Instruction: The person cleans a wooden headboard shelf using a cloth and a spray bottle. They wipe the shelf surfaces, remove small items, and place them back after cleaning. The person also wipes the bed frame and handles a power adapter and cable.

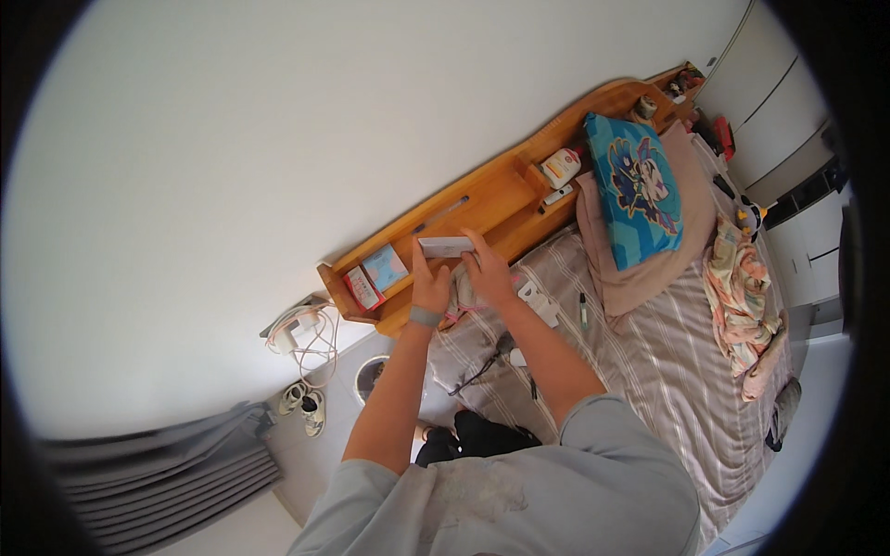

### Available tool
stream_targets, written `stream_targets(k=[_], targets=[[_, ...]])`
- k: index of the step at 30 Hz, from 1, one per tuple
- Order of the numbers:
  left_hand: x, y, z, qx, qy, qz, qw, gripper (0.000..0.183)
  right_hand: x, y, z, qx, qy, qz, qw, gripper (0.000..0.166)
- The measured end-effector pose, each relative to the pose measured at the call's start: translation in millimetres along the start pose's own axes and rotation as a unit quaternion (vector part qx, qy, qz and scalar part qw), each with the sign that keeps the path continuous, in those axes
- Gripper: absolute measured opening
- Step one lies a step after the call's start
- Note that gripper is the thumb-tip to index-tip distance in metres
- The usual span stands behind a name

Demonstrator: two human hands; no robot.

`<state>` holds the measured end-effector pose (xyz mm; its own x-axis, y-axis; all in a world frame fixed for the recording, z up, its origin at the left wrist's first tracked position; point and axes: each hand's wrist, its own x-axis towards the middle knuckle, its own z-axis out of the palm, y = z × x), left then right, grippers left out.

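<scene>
Between my two hands is a flat white box [446,247], gripped by its short ends and held above the headboard shelf. My left hand [431,285], with a grey band at the wrist, holds the left end. Its right end is in my right hand [488,272], the thumb lying along the near edge. Below the box runs the wooden headboard shelf [497,201] of a bed. Under my hands, a pink-edged cloth [462,295] lies partly hidden at the mattress edge.
A light blue packet [384,267] and a red-and-white box [363,288] lie on the shelf's left end; a white bottle [560,168] stands farther right. The striped bed [626,361] bears a blue pillow [636,191] and a green-and-black marker [583,311]. Cables [306,340] hang by the wall.
</scene>
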<state>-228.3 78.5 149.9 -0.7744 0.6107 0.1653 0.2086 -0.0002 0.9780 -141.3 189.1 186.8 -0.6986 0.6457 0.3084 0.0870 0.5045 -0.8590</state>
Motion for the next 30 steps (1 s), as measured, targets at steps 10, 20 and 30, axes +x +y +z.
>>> stream_targets(k=[10, 20, 30], targets=[[-2.6, 36.7, 6.4, -0.044, -0.017, 0.0, 0.999, 0.073, 16.5, 23.9, -13.4, 0.143, 0.047, 0.142, 0.978, 0.03], [-45.6, 32.9, 22.3, -0.074, -0.116, -0.024, 0.99, 0.073, 78.4, 71.2, -63.0, 0.202, 0.222, 0.375, 0.877, 0.037], [-59.0, 18.0, 12.9, -0.089, -0.127, -0.024, 0.988, 0.069, 91.7, 87.2, -54.7, 0.343, 0.212, 0.39, 0.828, 0.03]])
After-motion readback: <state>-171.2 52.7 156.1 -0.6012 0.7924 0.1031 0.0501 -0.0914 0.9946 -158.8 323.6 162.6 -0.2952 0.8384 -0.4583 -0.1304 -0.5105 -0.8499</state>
